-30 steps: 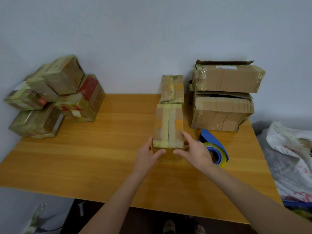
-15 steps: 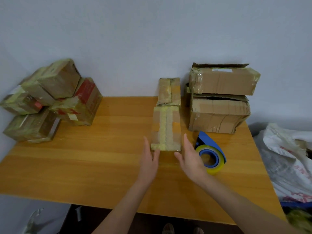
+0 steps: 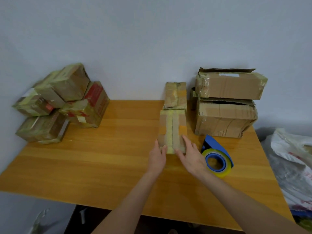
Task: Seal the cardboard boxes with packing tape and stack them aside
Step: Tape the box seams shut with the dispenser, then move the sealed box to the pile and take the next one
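We have both hands at the near end of the narrow brown cardboard box [image 3: 173,129], which lies on the orange wooden table [image 3: 84,157] just left of the blue tape dispenser [image 3: 217,159] with its yellowish roll. Our left hand [image 3: 157,156] presses the box's left corner and our right hand [image 3: 189,156] rests on its top, fingers fairly straight, neither wrapped round it. Tape already covers the seam, so we judge sealing done. Next we need a firm two-sided hold to carry it to the heap of taped boxes [image 3: 62,105] far left of the dispenser.
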Motion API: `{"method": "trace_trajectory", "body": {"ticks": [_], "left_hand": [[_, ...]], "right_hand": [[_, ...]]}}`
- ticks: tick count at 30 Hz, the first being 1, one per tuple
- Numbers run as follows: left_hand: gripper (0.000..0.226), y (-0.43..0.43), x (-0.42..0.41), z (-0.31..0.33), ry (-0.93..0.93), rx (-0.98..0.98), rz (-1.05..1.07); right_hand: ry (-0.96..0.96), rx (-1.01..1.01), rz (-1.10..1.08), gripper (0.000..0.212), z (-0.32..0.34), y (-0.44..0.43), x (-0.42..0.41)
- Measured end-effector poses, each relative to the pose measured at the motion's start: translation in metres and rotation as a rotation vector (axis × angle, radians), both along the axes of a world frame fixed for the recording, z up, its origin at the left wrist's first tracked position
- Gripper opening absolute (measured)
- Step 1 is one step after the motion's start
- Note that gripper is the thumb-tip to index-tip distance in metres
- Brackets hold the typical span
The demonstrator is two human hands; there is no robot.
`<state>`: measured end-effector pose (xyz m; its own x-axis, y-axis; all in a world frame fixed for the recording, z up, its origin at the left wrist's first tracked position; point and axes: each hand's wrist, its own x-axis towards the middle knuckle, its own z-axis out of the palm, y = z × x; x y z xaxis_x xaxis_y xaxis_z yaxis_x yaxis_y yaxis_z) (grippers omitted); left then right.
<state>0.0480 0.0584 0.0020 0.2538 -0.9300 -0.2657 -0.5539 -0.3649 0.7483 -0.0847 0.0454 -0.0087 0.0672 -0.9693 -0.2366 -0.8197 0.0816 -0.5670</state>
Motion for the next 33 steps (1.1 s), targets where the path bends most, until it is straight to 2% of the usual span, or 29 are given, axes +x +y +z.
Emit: {"method": "trace_trajectory", "body": {"ticks": [3,5,8,10,12,14,16,22,26,29,33], "left_hand": [[0.045,-0.009,0.014,-0.002,-0.051,0.011,-0.041],[0.044,-0.016,0.025,-0.004,0.017,0.073,-0.049],[0.067,-0.022,0.033,0.001,0.264,0.141,0.007],[0.073,-0.024,0.032,0.003,0.358,0.154,0.017],[0.061,-0.022,0.038,0.002,0.305,0.125,0.005],[0.037,-0.018,0.054,0.003,0.190,0.042,0.061],[0.025,-0.014,0.075,0.004,0.084,-0.001,0.127],[0.031,-0.009,0.118,0.031,-0.040,-0.111,0.271],[0.023,-0.008,0.133,0.046,-0.020,-0.159,0.301],[0.050,0.000,0.142,0.043,-0.071,-0.065,0.279],[0.052,0.000,0.166,0.045,-0.006,-0.116,0.383]], "right_hand": [[-0.182,0.120,-0.074,0.093,0.007,-0.015,-0.011],[-0.331,0.239,-0.179,0.102,0.010,-0.021,-0.019],[-0.553,0.365,-0.298,0.102,0.013,-0.016,-0.014],[-0.619,0.395,-0.320,0.094,0.014,-0.010,-0.004],[-0.562,0.359,-0.290,0.084,0.018,-0.005,0.011],[-0.514,0.314,-0.246,0.079,0.021,-0.002,0.025],[-0.541,0.343,-0.215,0.078,0.023,0.000,0.039],[-0.646,0.337,-0.104,0.080,0.035,-0.010,0.083],[-0.657,0.287,-0.036,0.084,0.042,-0.025,0.101],[-0.602,0.332,0.036,0.080,0.040,-0.029,0.113],[-0.603,0.297,0.088,0.083,0.042,-0.036,0.138]]}}
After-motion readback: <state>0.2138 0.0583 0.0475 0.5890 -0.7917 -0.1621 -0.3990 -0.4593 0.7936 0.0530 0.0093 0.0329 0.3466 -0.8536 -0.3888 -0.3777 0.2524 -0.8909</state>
